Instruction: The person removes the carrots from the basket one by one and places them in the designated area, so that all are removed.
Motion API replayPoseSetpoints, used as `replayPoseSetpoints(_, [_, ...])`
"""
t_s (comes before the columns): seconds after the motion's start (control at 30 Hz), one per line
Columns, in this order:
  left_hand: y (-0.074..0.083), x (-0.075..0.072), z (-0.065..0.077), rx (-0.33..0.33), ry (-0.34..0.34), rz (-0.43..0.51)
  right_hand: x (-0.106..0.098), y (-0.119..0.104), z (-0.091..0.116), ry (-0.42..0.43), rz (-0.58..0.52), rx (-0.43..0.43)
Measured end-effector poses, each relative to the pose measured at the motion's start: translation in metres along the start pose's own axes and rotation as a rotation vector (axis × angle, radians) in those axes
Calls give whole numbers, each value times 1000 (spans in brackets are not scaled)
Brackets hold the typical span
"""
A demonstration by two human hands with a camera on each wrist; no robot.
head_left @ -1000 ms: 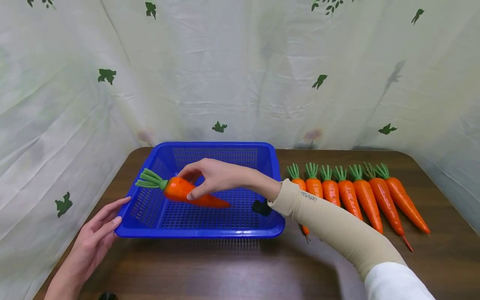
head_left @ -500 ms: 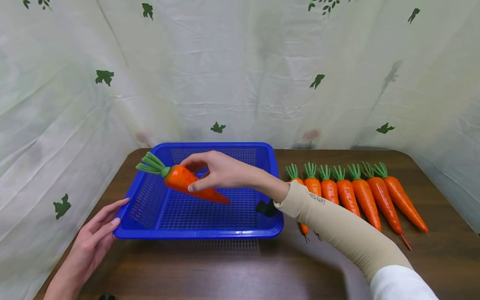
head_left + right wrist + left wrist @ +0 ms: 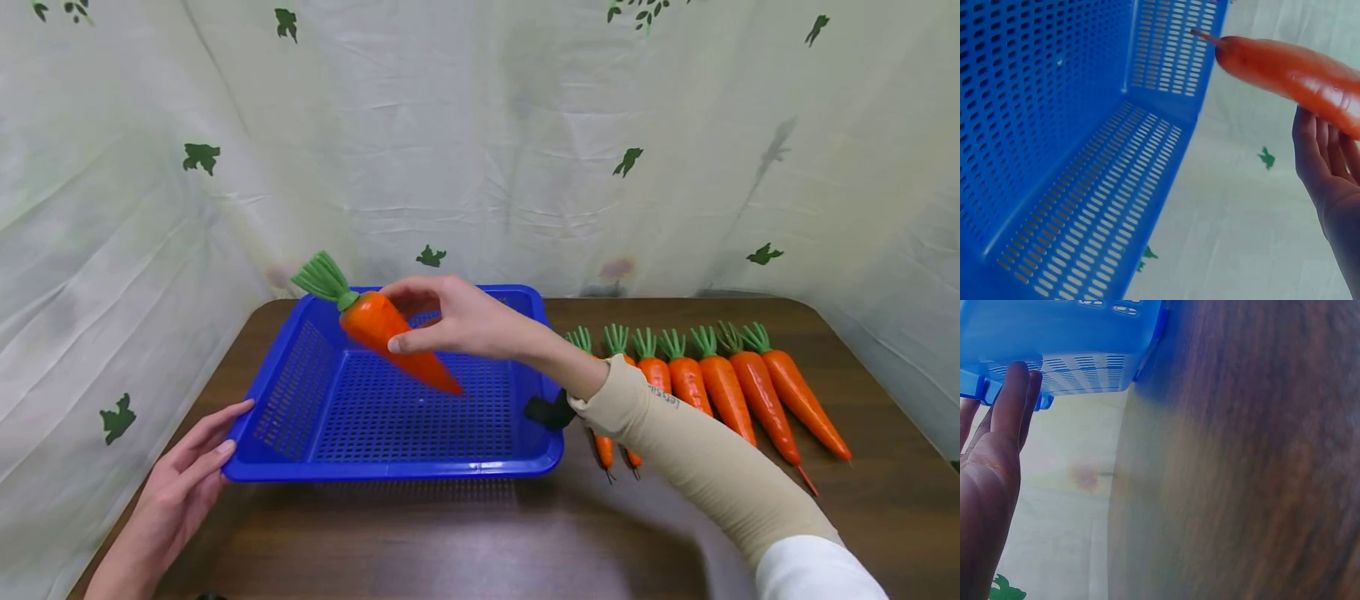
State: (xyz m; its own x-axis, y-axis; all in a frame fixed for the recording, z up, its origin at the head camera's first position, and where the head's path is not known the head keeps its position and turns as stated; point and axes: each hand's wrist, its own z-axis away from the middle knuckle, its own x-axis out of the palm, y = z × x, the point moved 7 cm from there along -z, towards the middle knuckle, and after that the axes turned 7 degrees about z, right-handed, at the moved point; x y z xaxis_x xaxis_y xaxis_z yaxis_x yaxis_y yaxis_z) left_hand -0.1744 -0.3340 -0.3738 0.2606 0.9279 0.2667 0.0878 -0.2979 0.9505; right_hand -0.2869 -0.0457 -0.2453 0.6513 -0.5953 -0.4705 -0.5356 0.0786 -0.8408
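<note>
My right hand [image 3: 442,321] pinches an orange toy carrot [image 3: 390,337] with a green top and holds it tilted in the air above the blue perforated basket [image 3: 390,467], tip pointing down to the right. The right wrist view shows the carrot [image 3: 1285,62] above the basket's inside wall [image 3: 1054,125]. My left hand [image 3: 191,462] rests with straight fingers against the basket's front left corner [image 3: 1085,369]. Nothing lies in the basket.
Several more orange toy carrots [image 3: 720,387] lie side by side in a row on the brown wooden table [image 3: 465,542], right of the basket. A white leaf-printed curtain [image 3: 480,142] closes off the back and both sides.
My right hand has raised the carrot from just above the basket floor to above the rim and moved it slightly right. The left hand has stayed at the corner.
</note>
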Motion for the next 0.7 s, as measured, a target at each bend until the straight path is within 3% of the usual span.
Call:
replayPoseSetpoints(0.2, [-2, -2, 0, -11, 17, -27, -22, -2, 13, 91, 4, 2])
replayPoseSetpoints(0.5, [-1, -1, 0, 10, -6, 3, -49, 7, 41, 237, -216, 103])
replayPoseSetpoints(0.7, [-3, -4, 1, -2, 9, -11, -60, 14, 61, 297, -236, 153])
